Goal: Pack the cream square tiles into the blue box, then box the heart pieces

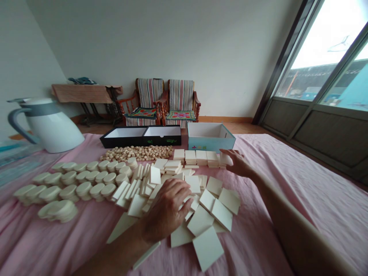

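Pale square wooden tiles lie in a loose, overlapping heap in front of me. My left hand rests over the heap's middle, fingers bent and thumb apart; its fingertips touch tiles, partly hidden. A row of low stacks of square tiles runs behind the heap. At the row's right end, my right hand has its fingers and thumb around the last stack. Rounded wooden discs stand in several rows of short stacks on the left. Small wooden beads are spread behind them.
A black two-part box and a light blue box stand at the back of the pink cloth. A white-grey jug is at the left, beside clear plastic bags. Two chairs stand by the wall.
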A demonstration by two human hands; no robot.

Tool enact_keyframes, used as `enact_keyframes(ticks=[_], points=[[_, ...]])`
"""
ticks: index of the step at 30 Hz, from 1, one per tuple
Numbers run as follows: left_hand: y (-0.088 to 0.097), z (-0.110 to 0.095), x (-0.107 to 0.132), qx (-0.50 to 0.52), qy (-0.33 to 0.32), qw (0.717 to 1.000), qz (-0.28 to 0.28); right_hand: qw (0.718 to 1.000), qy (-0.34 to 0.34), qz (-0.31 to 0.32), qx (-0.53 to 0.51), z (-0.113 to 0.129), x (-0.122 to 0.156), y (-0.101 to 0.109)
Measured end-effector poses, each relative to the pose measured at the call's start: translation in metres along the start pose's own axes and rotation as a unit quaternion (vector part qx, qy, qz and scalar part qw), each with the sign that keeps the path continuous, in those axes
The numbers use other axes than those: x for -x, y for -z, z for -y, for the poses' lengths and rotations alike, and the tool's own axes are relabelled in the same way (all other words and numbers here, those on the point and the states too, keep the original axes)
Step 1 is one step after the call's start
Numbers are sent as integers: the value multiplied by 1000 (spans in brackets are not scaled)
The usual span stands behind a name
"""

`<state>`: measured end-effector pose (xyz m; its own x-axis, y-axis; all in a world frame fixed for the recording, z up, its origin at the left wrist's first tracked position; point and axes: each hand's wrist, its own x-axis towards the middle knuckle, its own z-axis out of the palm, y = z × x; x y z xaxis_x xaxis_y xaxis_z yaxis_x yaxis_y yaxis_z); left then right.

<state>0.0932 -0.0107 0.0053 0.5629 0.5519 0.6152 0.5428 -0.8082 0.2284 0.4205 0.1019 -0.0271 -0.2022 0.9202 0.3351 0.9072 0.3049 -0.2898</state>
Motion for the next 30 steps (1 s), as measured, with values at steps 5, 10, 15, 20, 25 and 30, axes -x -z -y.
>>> enact_keyframes(ticks=[5,10,15,20,25,30], points=[[0,-1,0,-3,-2,1000,-1,999,17,38,-9,5,-7,8],[0,-2,2,-3,1,1000,0,989,-12,142,23,10,-21,13],[0,-1,1,-6,3,1000,-3,986,-14,165,26,12,-24,8],[1,-2,0,-3,6,1000,0,988,2,156,22,6,-22,8],[3,-3,1,0,7,1000,5,988,8,156,8,-3,-21,7],[1,-2,1,3,9,1000,9,986,-1,165,-27,-14,-20,9]])
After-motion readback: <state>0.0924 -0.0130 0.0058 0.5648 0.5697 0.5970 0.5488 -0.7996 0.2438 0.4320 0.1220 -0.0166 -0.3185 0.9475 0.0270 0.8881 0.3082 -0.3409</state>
